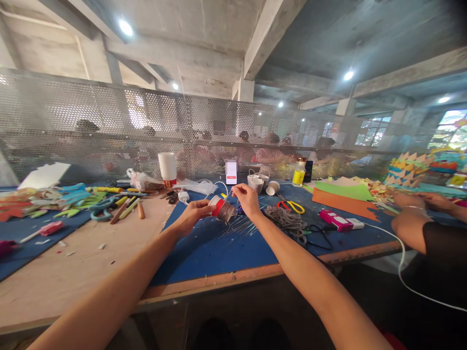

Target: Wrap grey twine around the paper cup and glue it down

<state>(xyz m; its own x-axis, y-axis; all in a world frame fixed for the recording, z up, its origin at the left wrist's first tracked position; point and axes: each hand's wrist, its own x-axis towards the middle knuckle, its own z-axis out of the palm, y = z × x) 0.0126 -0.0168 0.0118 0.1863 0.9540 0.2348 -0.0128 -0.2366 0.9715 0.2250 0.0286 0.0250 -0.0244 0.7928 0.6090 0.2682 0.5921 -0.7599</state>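
A big metal wall with holes (91, 126) runs across the middle of the frame. Under it sits a wide wooden table (73, 272) with a blue mat (219, 253) in the middle. At the right edge, another person's arm (412, 223) rests on the table. A pile of string (288, 221) lies on the mat, right of center. Near the center, the left hand (193, 216) is wrapped around a red cup (219, 206) with string wound on it, held just above the mat. The right hand (248, 199), just beside the cup, pinches a thin bit of string. Yellow scissors (292, 205) lie behind the pile.
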